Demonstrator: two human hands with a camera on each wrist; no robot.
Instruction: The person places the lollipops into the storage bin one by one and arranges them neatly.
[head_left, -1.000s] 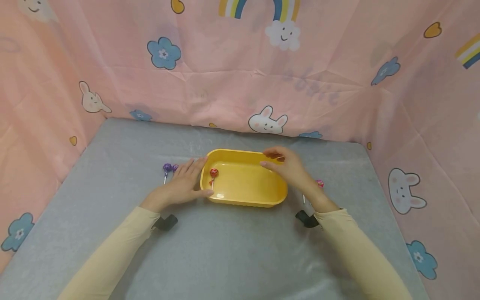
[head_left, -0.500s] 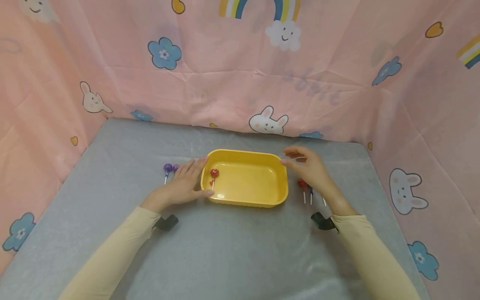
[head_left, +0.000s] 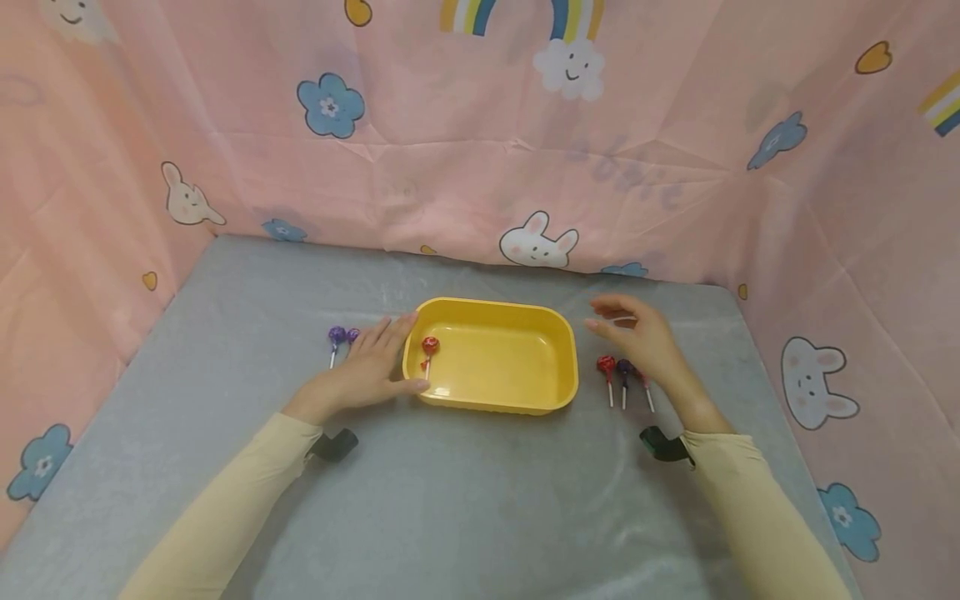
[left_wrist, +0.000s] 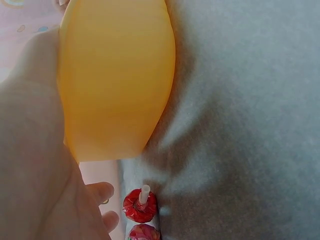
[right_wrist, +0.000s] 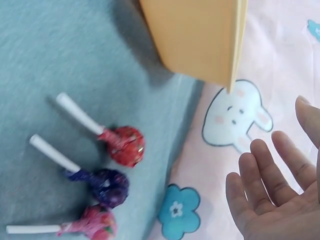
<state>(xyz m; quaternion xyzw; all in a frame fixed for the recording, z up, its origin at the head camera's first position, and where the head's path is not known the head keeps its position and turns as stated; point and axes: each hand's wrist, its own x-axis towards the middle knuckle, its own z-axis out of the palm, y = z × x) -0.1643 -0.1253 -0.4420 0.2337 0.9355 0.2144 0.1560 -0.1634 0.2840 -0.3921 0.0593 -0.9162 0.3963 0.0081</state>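
A yellow plastic tub (head_left: 487,358) stands mid-table, with one red lollipop (head_left: 430,345) lying inside near its left end. My left hand (head_left: 363,367) rests on the tub's left rim, fingers extended and thumb across the front corner. To the right of the tub, apart from it, my right hand (head_left: 645,337) hovers with nothing in it. Below that hand lie a red lollipop (right_wrist: 126,146), a dark purple lollipop (right_wrist: 110,187) and a pink lollipop (right_wrist: 95,222). Left of the tub are two purple lollipops (head_left: 337,334), one partly hidden by my left hand.
The left wrist view shows a red lollipop (left_wrist: 140,206) and part of another beyond the hand. A grey cloth (head_left: 480,500) covers the table. A pink printed curtain (head_left: 420,183) encloses its back and sides.
My right hand has moved away from the tub's right rim, further right, uncovering the lollipops there. My left hand and the tub have stayed in place.
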